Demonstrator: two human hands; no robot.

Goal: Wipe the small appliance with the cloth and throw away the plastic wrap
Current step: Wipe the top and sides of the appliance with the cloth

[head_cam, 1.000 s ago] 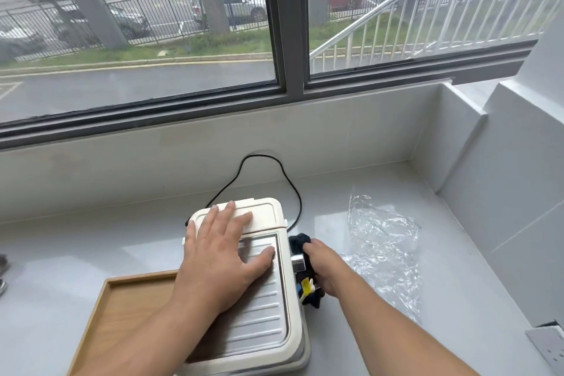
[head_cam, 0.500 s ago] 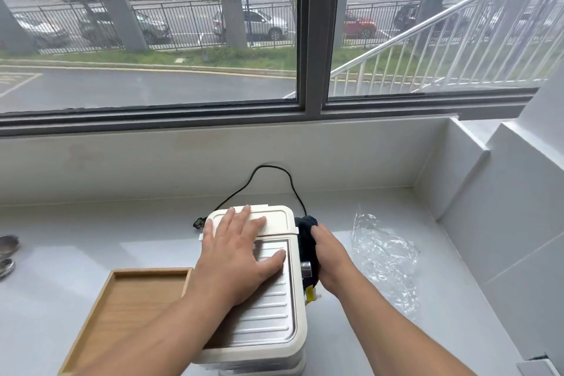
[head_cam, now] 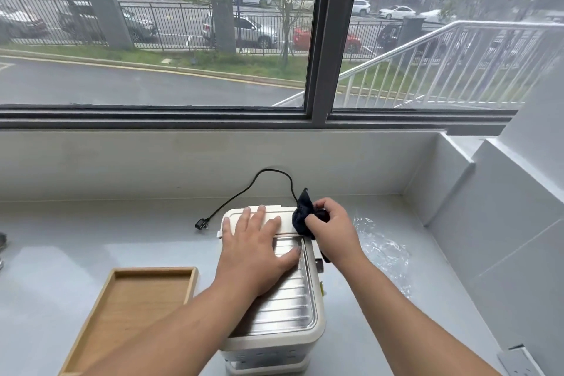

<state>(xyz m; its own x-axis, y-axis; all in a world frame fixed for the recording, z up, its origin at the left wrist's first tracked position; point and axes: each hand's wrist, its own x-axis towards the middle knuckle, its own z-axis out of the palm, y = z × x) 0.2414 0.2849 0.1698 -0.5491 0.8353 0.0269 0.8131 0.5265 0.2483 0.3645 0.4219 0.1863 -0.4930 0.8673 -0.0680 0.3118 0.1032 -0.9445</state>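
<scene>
A cream-white small appliance [head_cam: 283,308] with a ribbed metal lid stands on the grey counter in the lower middle of the head view. My left hand [head_cam: 253,250] lies flat on its lid, fingers spread toward the far end. My right hand [head_cam: 334,232] grips a dark navy cloth [head_cam: 303,212] and presses it on the appliance's far right corner. Crumpled clear plastic wrap [head_cam: 386,249] lies on the counter just right of my right forearm.
A wooden tray [head_cam: 134,308] sits to the left of the appliance. The black power cord [head_cam: 244,192] loops behind it, its plug lying on the counter. White walls close in the back and right side. A wall socket [head_cam: 518,362] shows at the lower right corner.
My right hand moved the cloth up from the appliance's right side to its far right top corner. The left hand stayed on the lid. The camera view tilted up.
</scene>
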